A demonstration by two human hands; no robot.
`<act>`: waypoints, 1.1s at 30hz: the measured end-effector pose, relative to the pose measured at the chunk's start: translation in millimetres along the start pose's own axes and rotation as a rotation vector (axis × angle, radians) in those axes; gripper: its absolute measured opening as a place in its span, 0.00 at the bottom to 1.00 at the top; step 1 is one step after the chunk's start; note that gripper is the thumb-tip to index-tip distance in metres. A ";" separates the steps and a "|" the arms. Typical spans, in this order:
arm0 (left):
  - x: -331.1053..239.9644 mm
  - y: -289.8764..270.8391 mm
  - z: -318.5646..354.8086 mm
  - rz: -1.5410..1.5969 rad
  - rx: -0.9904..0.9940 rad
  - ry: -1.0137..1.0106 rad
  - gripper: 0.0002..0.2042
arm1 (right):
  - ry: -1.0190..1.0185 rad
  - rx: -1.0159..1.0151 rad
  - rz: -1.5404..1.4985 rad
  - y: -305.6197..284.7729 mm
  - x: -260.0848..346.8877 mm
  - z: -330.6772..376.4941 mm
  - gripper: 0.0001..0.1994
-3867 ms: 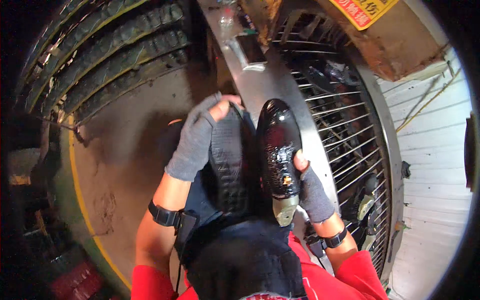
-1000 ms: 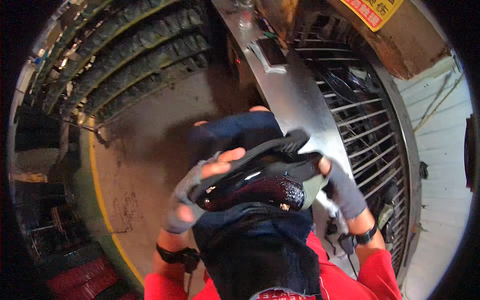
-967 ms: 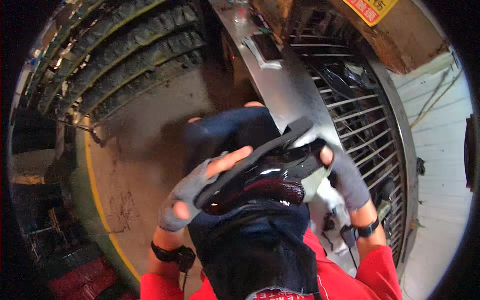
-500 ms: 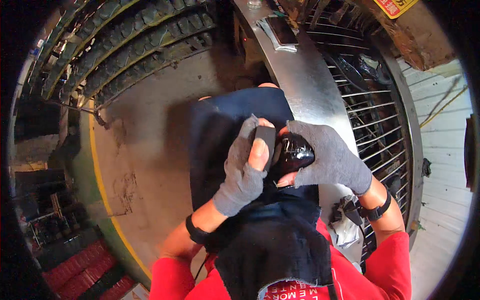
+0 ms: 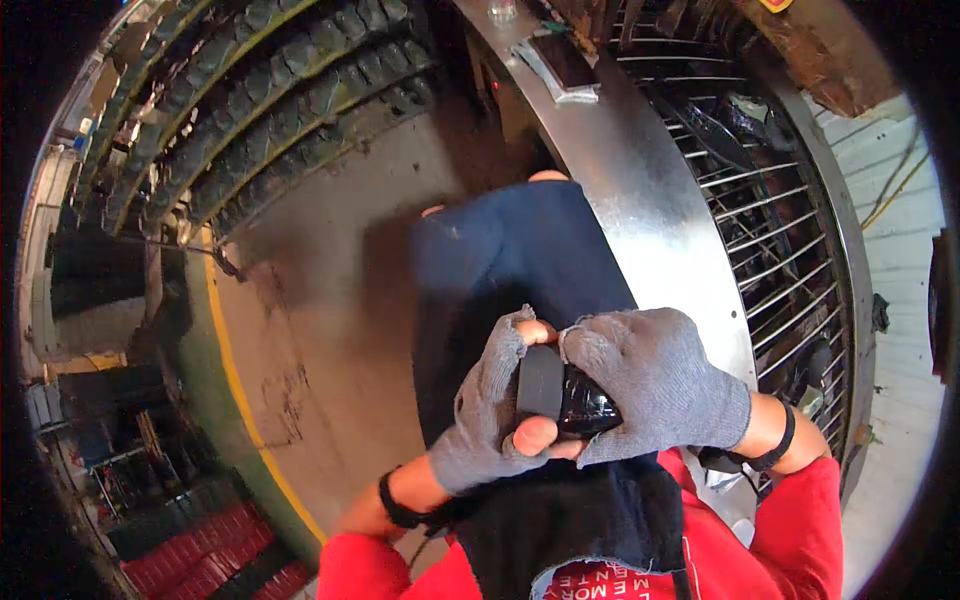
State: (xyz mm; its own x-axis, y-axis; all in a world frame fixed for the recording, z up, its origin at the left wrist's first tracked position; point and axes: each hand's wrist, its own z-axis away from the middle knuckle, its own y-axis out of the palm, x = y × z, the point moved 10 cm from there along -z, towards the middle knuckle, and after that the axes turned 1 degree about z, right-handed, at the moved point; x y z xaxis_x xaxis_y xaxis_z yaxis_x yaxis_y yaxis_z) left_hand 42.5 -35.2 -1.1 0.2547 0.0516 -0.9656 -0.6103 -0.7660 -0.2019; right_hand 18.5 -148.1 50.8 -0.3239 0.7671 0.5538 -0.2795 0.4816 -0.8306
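Note:
A glossy black shoe with a rounded toe is held low over my lap. My right hand, in a grey fingerless glove, curls round its shiny end. Against the other side lies a matte dark-grey sole, gripped by my left hand, also gloved, with the thumb along its lower end. The two pieces meet between my hands; whether they are joined I cannot tell. Much of the shoe is hidden under my right palm and fingers.
A dark blue apron covers my lap. To the right runs a steel counter with a phone on cloth at its far end. Beyond it is a barred metal rack holding dark shoes. Shelves of dark shoe-shaped things stand far left.
Both hands have moved nearer to me. The sole, earlier angled edge-up beside the shoe, now sits flush with it, its broad face turned up. My right hand has closed further over the shoe.

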 end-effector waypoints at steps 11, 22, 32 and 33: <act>15.7 16.8 -14.0 0.478 0.002 -0.291 0.19 | 0.070 0.115 -0.050 26.1 1.8 31.9 0.45; 21.9 21.5 -27.9 0.647 0.164 -0.325 0.17 | -0.132 -0.066 -0.011 12.1 19.5 11.1 0.40; -8.1 -26.2 -52.8 0.518 -0.154 0.044 0.21 | 0.470 -0.531 -1.374 15.3 -61.1 -6.9 0.36; -16.8 -39.5 -46.0 0.436 -0.199 0.038 0.18 | 0.301 -0.469 -1.117 -16.7 -37.1 -22.2 0.40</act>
State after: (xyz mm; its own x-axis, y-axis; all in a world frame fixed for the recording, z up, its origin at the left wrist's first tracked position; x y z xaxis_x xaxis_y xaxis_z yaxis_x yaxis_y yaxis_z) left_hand 96.8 -35.3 30.6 0.0365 -0.3225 -0.9459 -0.5123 -0.8187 0.2594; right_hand 55.3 -175.2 42.8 0.1193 -0.1220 0.9853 0.1009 0.9888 0.1102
